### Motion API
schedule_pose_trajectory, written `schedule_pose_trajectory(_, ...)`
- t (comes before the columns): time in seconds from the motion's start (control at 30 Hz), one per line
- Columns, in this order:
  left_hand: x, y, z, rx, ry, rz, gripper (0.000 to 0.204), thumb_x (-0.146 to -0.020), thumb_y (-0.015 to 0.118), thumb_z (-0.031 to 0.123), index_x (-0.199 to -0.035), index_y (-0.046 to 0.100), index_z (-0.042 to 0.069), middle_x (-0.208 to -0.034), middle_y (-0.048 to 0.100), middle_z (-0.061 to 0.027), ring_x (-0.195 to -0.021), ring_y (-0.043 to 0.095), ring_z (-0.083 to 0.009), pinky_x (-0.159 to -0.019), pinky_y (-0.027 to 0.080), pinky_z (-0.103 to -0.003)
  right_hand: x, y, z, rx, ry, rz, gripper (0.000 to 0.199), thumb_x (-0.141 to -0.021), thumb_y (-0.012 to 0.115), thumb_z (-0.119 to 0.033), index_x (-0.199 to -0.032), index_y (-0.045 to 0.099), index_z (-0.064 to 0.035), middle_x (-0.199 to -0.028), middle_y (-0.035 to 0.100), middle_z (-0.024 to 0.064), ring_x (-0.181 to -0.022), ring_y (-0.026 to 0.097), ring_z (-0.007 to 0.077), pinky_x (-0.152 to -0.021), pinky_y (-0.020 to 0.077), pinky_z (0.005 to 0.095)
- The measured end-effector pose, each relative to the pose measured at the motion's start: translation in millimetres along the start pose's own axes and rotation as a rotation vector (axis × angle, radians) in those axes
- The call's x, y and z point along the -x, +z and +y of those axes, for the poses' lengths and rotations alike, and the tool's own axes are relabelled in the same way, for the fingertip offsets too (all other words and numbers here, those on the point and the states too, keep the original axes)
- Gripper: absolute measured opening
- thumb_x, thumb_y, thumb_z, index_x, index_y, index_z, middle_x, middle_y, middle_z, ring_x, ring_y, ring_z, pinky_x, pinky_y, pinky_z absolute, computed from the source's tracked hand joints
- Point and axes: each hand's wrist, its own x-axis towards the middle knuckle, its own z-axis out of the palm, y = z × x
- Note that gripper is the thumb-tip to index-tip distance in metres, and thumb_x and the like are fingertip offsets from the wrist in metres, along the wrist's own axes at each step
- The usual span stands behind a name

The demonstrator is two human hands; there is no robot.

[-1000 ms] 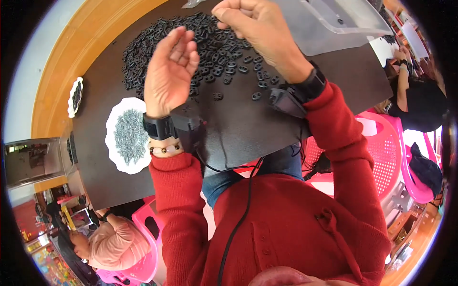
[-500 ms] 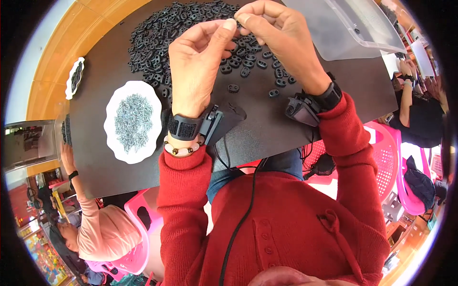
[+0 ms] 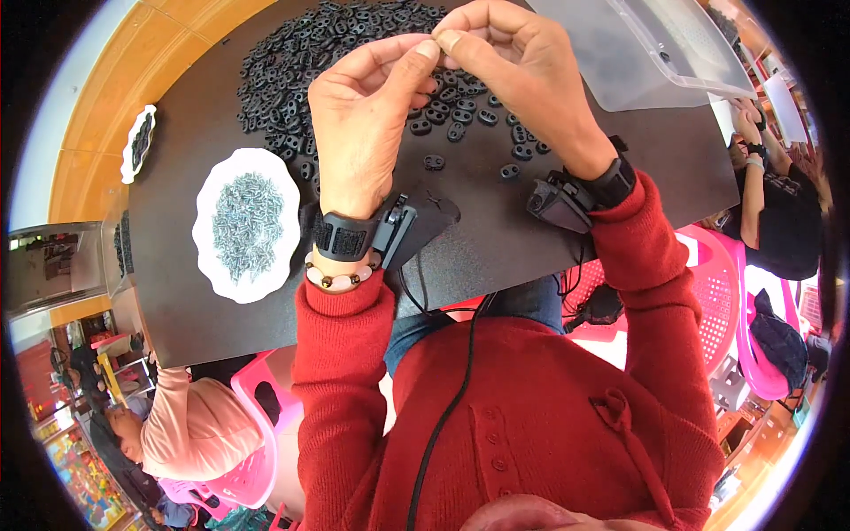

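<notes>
Pink chair (image 3: 248, 476) behind a co-worker (image 3: 205, 429) in pale pink

A dark brown table (image 3: 500, 221) stands before me. At far left, wood-toned panelling (image 3: 164, 53) adjoins a pale wall (image 3: 71, 111). A pink plastic chair (image 3: 280, 398) occupies the near left; a perforated pink chair (image 3: 715, 310), the right. Crowded, multicoloured shelving (image 3: 80, 469), near left, remains indistinct.

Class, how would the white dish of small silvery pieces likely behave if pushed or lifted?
Wide and seemingly shallow, the white dish probably slides rather than tips. Its many loose silvery pieces would likely shift or spill if tilted.
</notes>
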Motion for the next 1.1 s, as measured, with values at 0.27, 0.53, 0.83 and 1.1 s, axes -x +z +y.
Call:
schedule_pose_trajectory(0.27, -0.3, 0.6, -1.9, -0.066, 0.063, 0.055, 0.022, -0.101, 0.08, 0.017, -0.112, 0.082, -0.002, -0.093, 0.082, -0.0055, -0.075, 0.072, -0.0085, -0.069, 0.057, -0.024, -0.3, 3.7, 3.0, 0.11, -0.054, 0.029, 0.005, -0.104, 0.071, -0.005, -0.101, 0.071, -0.0007, -0.082, 0.062, -0.0081, -0.07, 0.049, -0.0024, -0.059, 0.0377, 0.0176)
schedule_pose_trajectory(0.53, 1.4, 0.7, -14.6, -0.612, 0.468, 0.171, 0.013, -0.099, 0.077, 0.012, -0.103, 0.081, 0.0, -0.08, 0.077, -0.0139, -0.064, 0.073, -0.0178, -0.064, 0.057, -0.031, -1.8, 9.1, 9.0, 0.23, -0.118, 0.047, 0.004, -0.103, 0.071, -0.004, -0.101, 0.07, -0.0017, -0.079, 0.057, -0.0098, -0.067, 0.045, -0.0023, -0.057, 0.034, 0.0183)
schedule_pose_trajectory(0.83, 3.1, 1.4, -9.0, -0.442, 0.374, 0.136, 0.016, -0.101, 0.076, 0.012, -0.106, 0.08, -0.002, -0.078, 0.078, -0.0107, -0.064, 0.07, -0.0125, -0.062, 0.055, -0.029, -1.7, 12.8, 9.7, 0.164, -0.105, 0.038, 0.004, -0.105, 0.071, -0.005, -0.103, 0.07, -0.0017, -0.081, 0.058, -0.0099, -0.068, 0.044, -0.0031, -0.058, 0.0335, 0.0174)
schedule_pose_trajectory(1.1, 1.9, 4.6, 3.1, -0.118, 0.057, 0.039, 0.023, -0.104, 0.077, 0.017, -0.115, 0.079, -0.004, -0.094, 0.08, -0.0046, -0.076, 0.07, -0.0068, -0.069, 0.056, -0.023, 24.8, -28.0, -6.0, 0.424, -0.035, 0.043, 0.011, -0.105, 0.071, -0.005, -0.114, 0.074, 0.0003, -0.098, 0.074, -0.0013, -0.088, 0.066, 0.0016, -0.077, 0.0528, 0.0191)
